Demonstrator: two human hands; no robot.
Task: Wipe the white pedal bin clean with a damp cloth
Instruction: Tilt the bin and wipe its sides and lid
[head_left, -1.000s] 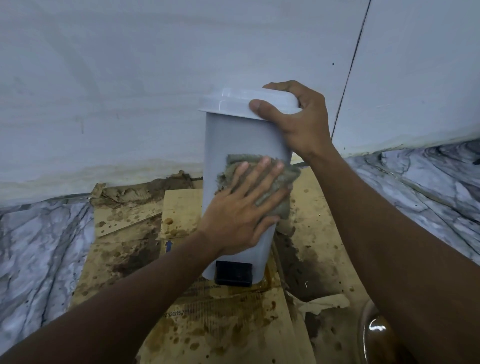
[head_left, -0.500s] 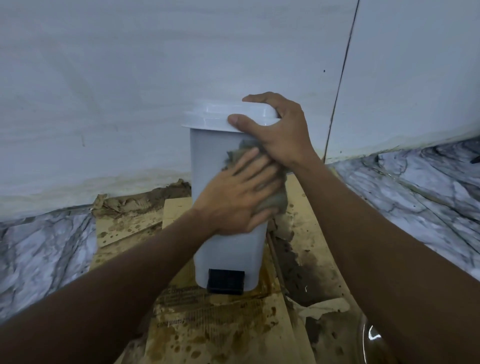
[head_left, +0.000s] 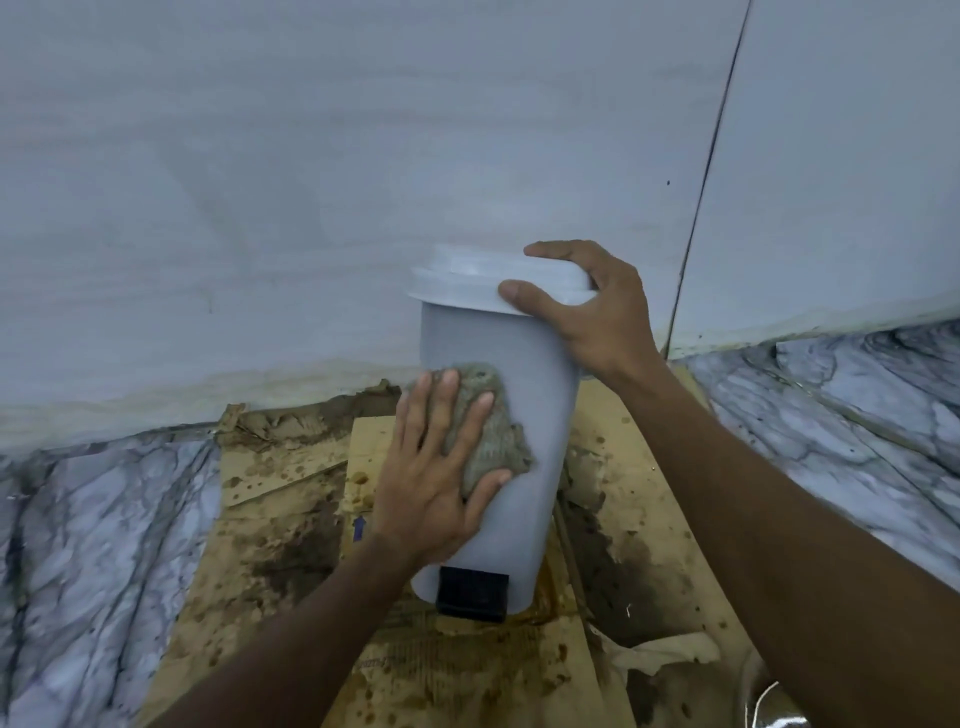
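The white pedal bin (head_left: 524, 364) stands upright on stained cardboard, close to the wall, its lid (head_left: 467, 283) down and its black pedal (head_left: 471, 593) facing me. My left hand (head_left: 436, 478) presses a grey damp cloth (head_left: 491, 428) flat against the left part of the bin's front, about halfway up. The fingers are spread over the cloth and hide part of it. My right hand (head_left: 592, 312) grips the right edge of the lid, thumb across the front rim.
Wet, brown-stained cardboard sheets (head_left: 291, 525) cover the floor under and around the bin. Marble-patterned floor (head_left: 93, 545) lies on both sides. The white wall (head_left: 363, 156) rises right behind the bin. A shiny rounded object (head_left: 774, 706) shows at the bottom right.
My left hand slid the cloth from just under the lid down and to the left on the bin's front. My right hand kept its hold on the lid.
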